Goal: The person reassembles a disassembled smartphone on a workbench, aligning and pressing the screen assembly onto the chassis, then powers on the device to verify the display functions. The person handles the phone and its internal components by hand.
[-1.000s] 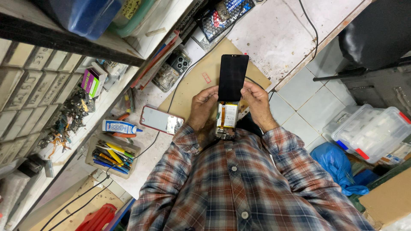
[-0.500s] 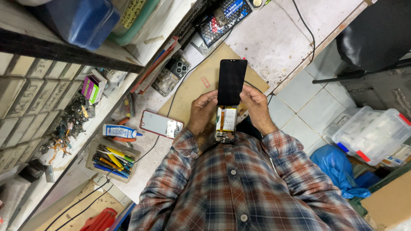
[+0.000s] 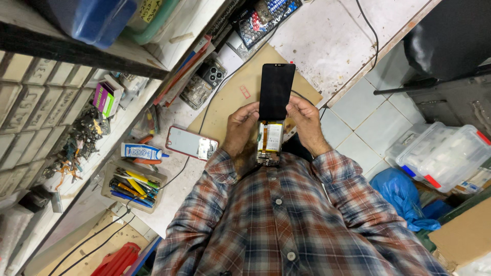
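Holding an opened phone [image 3: 269,143] between both hands, I keep it close to my chest, above the near edge of the worktop [image 3: 327,46]. My left hand [image 3: 240,130] has its grip closed on the phone body's left side, fingers wrapped along the edge. My right hand [image 3: 305,122] is closed on the opposite side, with its thumb up near the black screen panel [image 3: 276,91], which stands lifted off the body and tips away from me. Propped that way, the panel leaves the battery and inner parts bare to my view. Beneath lies a brown cardboard mat [image 3: 240,94], likely there to shield the surface. Just left rests a second phone [image 3: 192,143], beside a glue tube [image 3: 142,151] and a tray of pens and tools [image 3: 130,183], all within easy reach. Clear plastic bins [image 3: 442,156] sit on the tiled floor to my right.
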